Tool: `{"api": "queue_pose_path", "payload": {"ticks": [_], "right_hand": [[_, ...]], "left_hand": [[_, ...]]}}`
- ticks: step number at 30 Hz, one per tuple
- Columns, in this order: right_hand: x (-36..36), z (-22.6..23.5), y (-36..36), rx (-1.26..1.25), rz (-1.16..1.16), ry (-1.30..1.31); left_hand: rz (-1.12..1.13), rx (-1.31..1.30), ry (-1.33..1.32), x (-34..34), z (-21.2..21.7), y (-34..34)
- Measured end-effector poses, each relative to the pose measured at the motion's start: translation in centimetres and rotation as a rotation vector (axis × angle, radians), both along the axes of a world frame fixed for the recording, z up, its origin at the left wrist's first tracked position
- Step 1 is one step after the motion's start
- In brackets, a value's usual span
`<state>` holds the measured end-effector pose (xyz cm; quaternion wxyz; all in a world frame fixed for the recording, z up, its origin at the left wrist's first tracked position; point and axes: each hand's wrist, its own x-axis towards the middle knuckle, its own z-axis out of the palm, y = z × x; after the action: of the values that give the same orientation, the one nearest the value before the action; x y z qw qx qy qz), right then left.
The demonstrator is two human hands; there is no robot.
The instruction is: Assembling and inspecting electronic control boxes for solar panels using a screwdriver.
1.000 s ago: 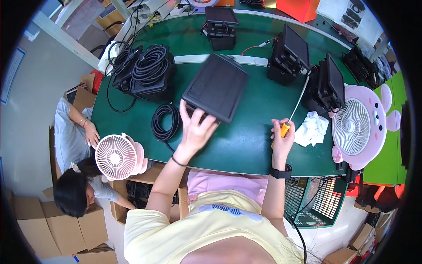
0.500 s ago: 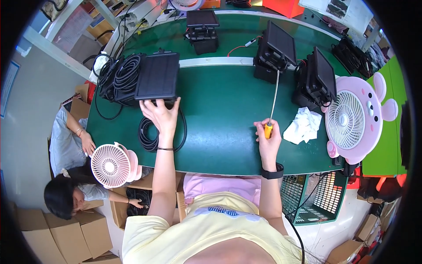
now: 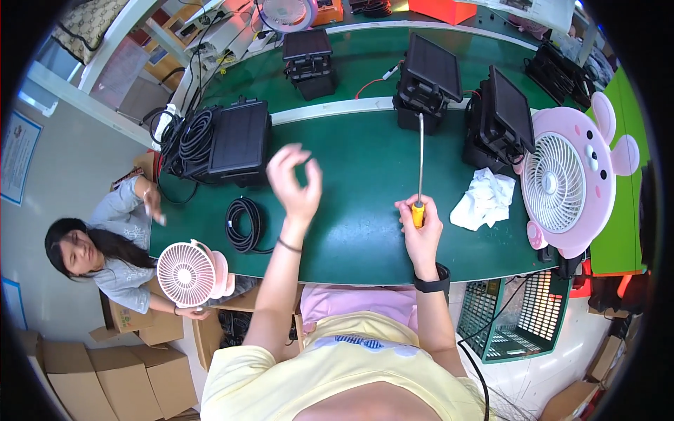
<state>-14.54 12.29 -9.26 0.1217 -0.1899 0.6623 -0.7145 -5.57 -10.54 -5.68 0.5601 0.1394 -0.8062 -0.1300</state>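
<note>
The left hand (image 3: 295,184) is hovering over the green bench (image 3: 344,242), grip spread; a black box with a flat rectangular panel (image 3: 240,140) is resting to its left. The right hand (image 3: 423,235) is pinching a yellow-handled metal screwdriver (image 3: 420,172).

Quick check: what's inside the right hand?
A screwdriver. Its metal shaft and part of its yellow handle show; the right hand covers the rest.

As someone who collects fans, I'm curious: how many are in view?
3: a small pink fan at the green table's near left, a large animal-faced pink fan at its right end, and a round fan beyond its far side. Others may be hidden behind clutter.
</note>
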Motion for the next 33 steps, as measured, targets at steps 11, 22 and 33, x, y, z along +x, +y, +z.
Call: {"api": "queue_pose_path", "payload": {"ticks": [11, 22, 33], "right_hand": [[0.4, -0.9, -0.8, 0.079, -0.067, 0.325], [-0.1, -0.7, -0.8, 0.101, -0.062, 0.263], [-0.1, -0.4, -0.8, 0.049, -0.156, 0.080]], "left_hand": [[-0.074, 0.382, -0.424, -14.6, 1.6, -13.4], [-0.510, 1.022, -0.141, -12.2, 6.5, -10.2], [-0.644, 0.823, -0.284, -7.2, 6.2, 0.9]]}}
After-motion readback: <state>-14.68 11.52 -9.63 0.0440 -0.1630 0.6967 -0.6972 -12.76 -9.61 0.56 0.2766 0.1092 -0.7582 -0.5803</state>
